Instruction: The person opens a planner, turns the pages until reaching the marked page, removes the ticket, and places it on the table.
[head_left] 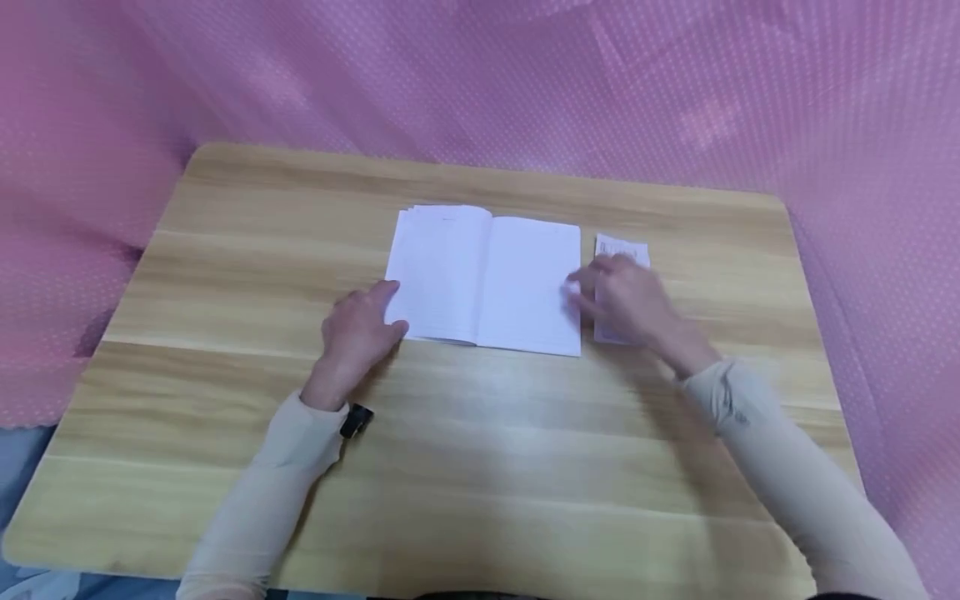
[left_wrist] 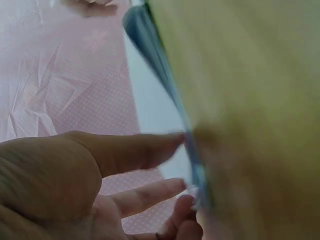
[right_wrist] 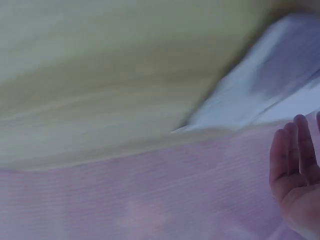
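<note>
An open notebook (head_left: 528, 283) with white lined pages lies at the middle of the table, its spine running away from me. My left hand (head_left: 358, 333) rests at its left edge. The thumb and fingers are spread, with their tips at the page border; in the left wrist view the thumb (left_wrist: 145, 150) reaches straight to the notebook's edge. To the right of the notebook lies a narrow slip of paper (head_left: 622, 247) with print at its top. My right hand (head_left: 630, 300), blurred, is over this slip with fingers extended toward the right page. In the right wrist view those fingers (right_wrist: 292, 150) hold nothing.
The wooden table (head_left: 480, 458) has rounded corners. A pink dotted cloth (head_left: 480, 92) hangs behind it and along both sides. A small black clip-like piece (head_left: 356, 421) sits at the left sleeve's cuff.
</note>
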